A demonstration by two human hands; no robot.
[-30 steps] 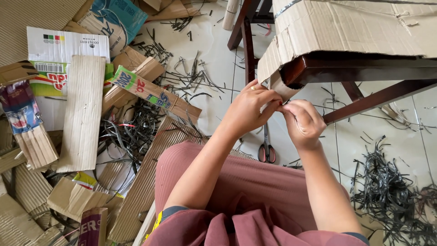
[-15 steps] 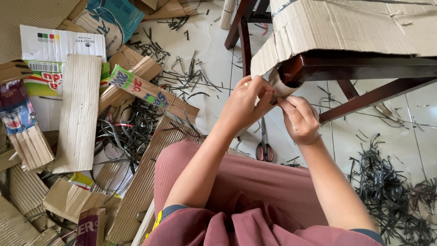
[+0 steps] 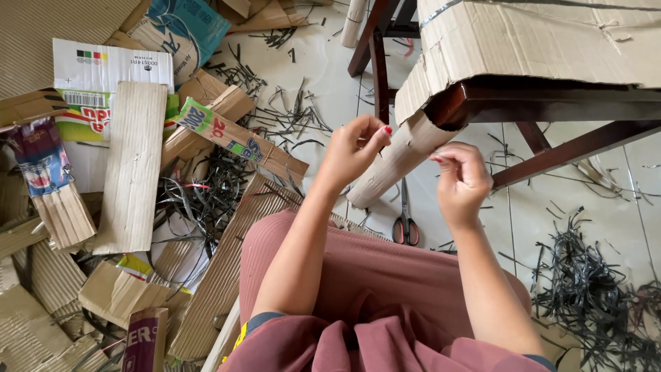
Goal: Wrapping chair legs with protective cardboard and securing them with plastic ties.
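Cardboard strip [image 3: 392, 162] hangs slanting down from the corner of the cardboard sheet [image 3: 537, 41] that lies over a dark wooden chair [image 3: 551, 103]. It runs between the two hands. Left hand [image 3: 351, 148] touches its upper left edge with loosely curled fingers (thumb and forefinger nearly meeting), though whether it grips the strip I cannot tell. Right hand [image 3: 460, 179] sits just right of the strip, fingertips pinched together, apparently on nothing. Scissors [image 3: 405, 224] lie on the tiled floor [image 3: 323, 62] below the strip, among black shreds [image 3: 585, 282]. Cardboard scraps [image 3: 131, 165] cover the floor to the left.
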